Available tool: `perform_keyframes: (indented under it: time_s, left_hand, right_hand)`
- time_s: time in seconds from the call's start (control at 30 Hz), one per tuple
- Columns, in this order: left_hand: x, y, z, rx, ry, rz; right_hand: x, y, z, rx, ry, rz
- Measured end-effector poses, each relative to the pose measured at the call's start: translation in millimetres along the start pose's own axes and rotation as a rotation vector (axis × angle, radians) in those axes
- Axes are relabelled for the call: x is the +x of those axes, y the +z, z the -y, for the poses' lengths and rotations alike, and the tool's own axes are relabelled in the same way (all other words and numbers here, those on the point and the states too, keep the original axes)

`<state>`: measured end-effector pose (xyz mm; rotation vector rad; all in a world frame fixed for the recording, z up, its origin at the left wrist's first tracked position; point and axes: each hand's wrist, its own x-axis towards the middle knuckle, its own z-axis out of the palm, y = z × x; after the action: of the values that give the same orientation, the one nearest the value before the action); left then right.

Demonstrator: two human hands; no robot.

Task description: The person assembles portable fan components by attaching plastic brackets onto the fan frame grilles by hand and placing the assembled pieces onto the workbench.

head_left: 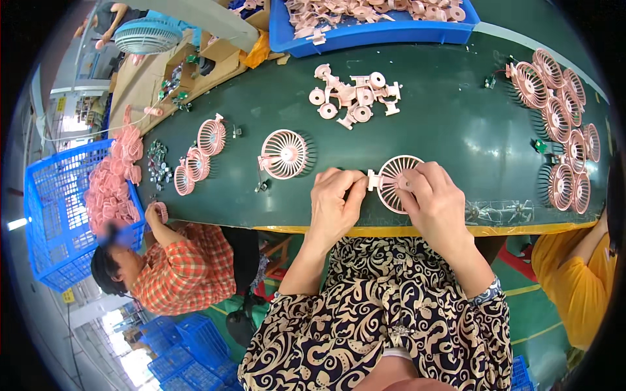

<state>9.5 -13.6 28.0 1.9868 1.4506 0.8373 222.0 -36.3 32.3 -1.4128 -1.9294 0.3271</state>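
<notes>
A round pink fan guard with radiating ribs lies on the green table in front of me. My right hand is over its right half, thumb and fingers closed on a small pink plastic piece at the guard's middle. To the left, my left hand is closed in a pinch beside the guard's side tab; what its fingers hold, if anything, is hidden. Another fan guard with a small circuit board lies left of my left hand. Several pink brackets form a loose pile beyond my hands.
A blue bin of pink parts stands at the far edge. Several fan guards lie at the right, others at the left. Co-workers in a checked shirt and a yellow shirt flank me. A blue crate stands left.
</notes>
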Motion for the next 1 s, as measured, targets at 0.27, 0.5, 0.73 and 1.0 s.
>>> perform_keyframes:
  time_s: [0.27, 0.5, 0.73, 1.0]
  left_hand:
    - [2.8, -2.9, 0.6, 0.03, -0.027, 0.054]
    - [9.4, -12.4, -5.9, 0.066, -0.032, 0.107]
    - [17.5, -6.4, -15.1, 0.085, -0.092, 0.146]
    - [9.7, 19.7, -11.8, 0.136, -0.028, 0.03]
  right_hand:
    - [3.5, 2.1, 0.6, -0.068, -0.001, 0.13]
    - [12.1, 2.0, 9.5, -0.179, -0.003, 0.206]
    - [12.3, 3.7, 5.5, -0.222, -0.006, 0.24]
    - [6.6, 3.3, 5.5, -0.081, 0.035, 0.232]
